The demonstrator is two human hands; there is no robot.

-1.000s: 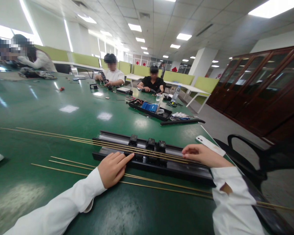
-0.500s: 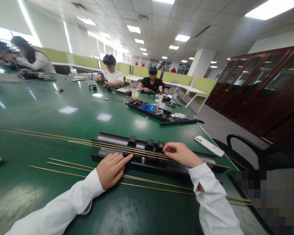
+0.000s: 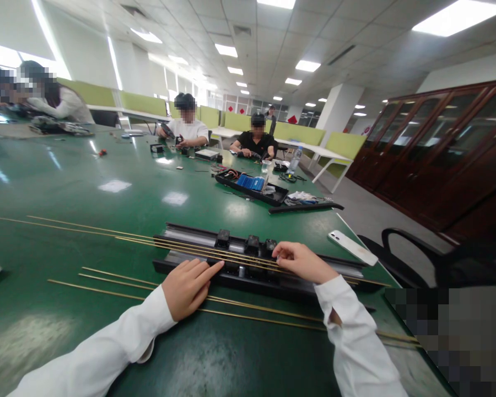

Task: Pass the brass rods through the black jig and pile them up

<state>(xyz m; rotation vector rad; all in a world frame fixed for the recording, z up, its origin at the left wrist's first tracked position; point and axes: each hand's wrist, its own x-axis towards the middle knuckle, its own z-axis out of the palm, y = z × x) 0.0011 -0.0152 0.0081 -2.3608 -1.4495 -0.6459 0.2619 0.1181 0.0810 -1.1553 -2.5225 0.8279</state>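
right hand [image 3: 303, 262] shifted inward along gold rods [image 3: 206, 250], left hand [image 3: 187, 288] unmoved

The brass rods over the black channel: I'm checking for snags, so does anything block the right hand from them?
Nothing visible does. The right hand is at the brass rods, over the black channel, with no object showing between; whether they touch is unclear.

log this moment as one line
left hand: at black channel | right hand: over brass-coloured rods, grip unclear | rods: some over channel, others on green table | white smartphone: near table edge
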